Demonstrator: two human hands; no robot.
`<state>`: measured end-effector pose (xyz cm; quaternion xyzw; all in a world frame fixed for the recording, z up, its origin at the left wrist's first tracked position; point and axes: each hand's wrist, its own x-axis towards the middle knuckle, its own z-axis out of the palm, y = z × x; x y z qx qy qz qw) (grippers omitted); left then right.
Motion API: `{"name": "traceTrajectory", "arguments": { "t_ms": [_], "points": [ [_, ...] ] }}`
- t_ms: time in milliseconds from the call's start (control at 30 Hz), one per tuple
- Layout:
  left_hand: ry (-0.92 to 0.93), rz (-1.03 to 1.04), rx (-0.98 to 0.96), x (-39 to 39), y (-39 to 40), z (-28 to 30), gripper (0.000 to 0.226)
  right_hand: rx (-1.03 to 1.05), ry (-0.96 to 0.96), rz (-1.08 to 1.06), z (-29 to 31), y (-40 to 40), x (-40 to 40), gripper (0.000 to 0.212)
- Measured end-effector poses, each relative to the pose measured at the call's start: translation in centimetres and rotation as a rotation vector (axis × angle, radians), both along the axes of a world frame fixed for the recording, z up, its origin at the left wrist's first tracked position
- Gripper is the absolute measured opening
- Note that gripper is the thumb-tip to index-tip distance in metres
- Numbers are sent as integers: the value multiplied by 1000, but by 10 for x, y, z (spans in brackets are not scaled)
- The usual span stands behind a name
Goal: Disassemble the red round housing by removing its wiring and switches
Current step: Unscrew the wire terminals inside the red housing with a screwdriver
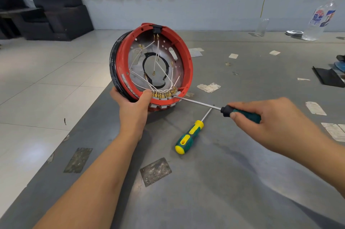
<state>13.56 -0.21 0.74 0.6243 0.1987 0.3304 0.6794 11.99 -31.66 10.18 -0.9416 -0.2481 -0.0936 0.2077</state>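
- Your left hand (133, 101) curls round the red housing's (187, 60) lower rim, tipping it on edge on the table (233, 182) so the wires (156, 57) face you.
- Your right hand (270, 122) wraps the screwdriver (201, 103); its tip seems to pry at the brass connectors (164, 95).
- A spare screwdriver (189, 136) lies close by.

Left hand (133, 102) curls up around what it grips, thumb on top; right hand (268, 116) is wrapped round a handle, forearms outstretched.
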Motion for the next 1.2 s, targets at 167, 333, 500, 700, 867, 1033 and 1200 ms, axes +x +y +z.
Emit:
{"name": "traceTrajectory", "arguments": {
  "t_ms": [167, 333, 500, 700, 867, 1033, 1200],
  "points": [
    [1, 9, -5, -1, -3, 2, 73, 9, -69, -6, -12, 0, -2, 33],
    [-14, 26, -40, -3, -4, 5, 79, 87, -131, -2, -35, 5, -8, 32],
    [-13, 39, -62, -2, -4, 5, 82, 125, -166, 31, -58, 4, -10, 43],
    [-21, 48, -110, -2, -4, 5, 76, 84, -204, 76, -75, 5, -13, 51],
    [-11, 52, -71, -2, -4, 4, 75, 101, -38, 86, -80, 7, -12, 65],
    [-14, 51, -94, -2, -5, 4, 79, 203, -2, 75, -71, 10, -6, 50],
    [-9, 44, -94, -3, -6, 5, 80, 246, -38, 61, -64, 6, -8, 43]
  ]
}}
